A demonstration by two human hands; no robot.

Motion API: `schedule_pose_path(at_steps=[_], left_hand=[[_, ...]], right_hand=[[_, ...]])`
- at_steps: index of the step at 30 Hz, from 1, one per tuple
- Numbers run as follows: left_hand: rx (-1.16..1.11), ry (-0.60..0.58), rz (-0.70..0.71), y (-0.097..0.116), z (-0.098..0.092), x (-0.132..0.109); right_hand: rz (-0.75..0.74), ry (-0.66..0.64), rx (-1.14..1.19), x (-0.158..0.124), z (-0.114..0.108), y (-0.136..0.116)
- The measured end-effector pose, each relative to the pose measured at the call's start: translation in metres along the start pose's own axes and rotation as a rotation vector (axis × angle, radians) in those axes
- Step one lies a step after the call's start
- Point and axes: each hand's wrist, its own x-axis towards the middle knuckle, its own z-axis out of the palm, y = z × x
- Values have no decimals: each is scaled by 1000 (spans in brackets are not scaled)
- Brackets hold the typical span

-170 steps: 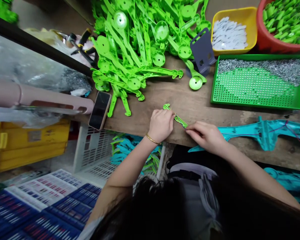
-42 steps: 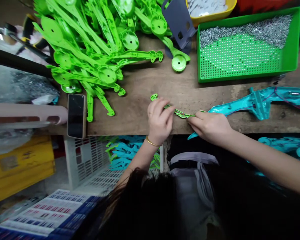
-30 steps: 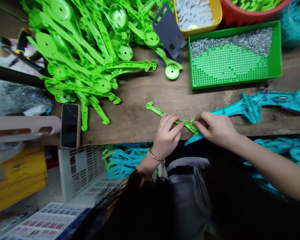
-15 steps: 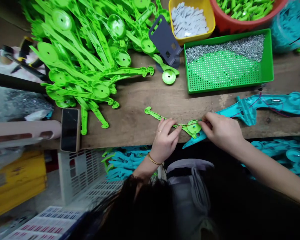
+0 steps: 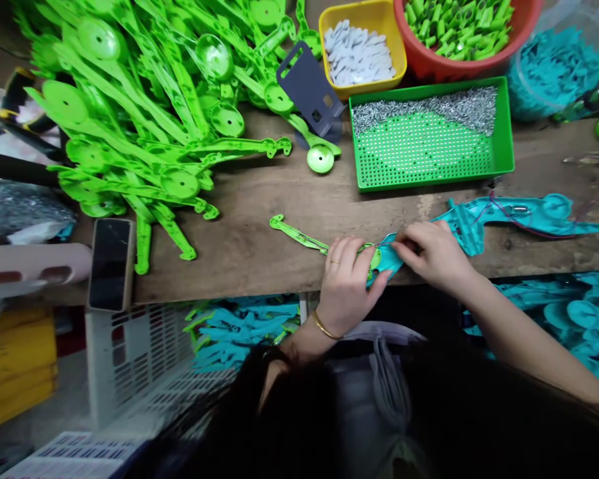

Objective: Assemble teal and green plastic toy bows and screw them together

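My left hand (image 5: 347, 286) is closed over a slim green plastic piece (image 5: 299, 236) with a round disc at one end, most of which the fingers cover. Its thumb presses at the edge of a long blue plastic shell (image 5: 393, 263) under the disc. Close by on the right, my right hand (image 5: 434, 256) is in a pinch above the shell, on a thin wire (image 5: 385, 245) that runs toward the disc. The fingertips partly hide the wire. Beyond the right hand, the blue plastic (image 5: 512, 213) stretches rightward with dark red wires and a small metal spring-like part.
Green plastic pieces (image 5: 180, 100) are heaped at back left. A green perforated tray (image 5: 429, 163) holds small metal screws. Behind it stand a yellow bin (image 5: 402, 66) of pale pieces and a red tub (image 5: 439, 66) of green parts. A phone (image 5: 110, 266) lies at the left edge.
My left hand has moved right over the disc, covering more of it, with its thumb now on the blue shell. The right hand stays pinched beside it. The whole view has shifted slightly.
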Motion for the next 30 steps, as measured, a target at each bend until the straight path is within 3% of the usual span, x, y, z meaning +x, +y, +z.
schedule_pose_path(at_steps=[4,8,15,20,26,30], left_hand=[[43,44,-29,6,14,-1],[38,56,-15,2,15,-2],[81,-5,32,-2,13,0],[95,-39,51,-5,15,-2],[151,-31,86,-5,12,-2],[185,-82,36,10,7,6]], right_hand=[[4,-30,75,2,-5,4],[0,-75,196,4,-11,6],[116,-57,-31,7,-9,-10],[199,-50,-73,12,-9,-18],[211,-38,-55,8,-20,-4],[140,-51,-19,1,-24,9]])
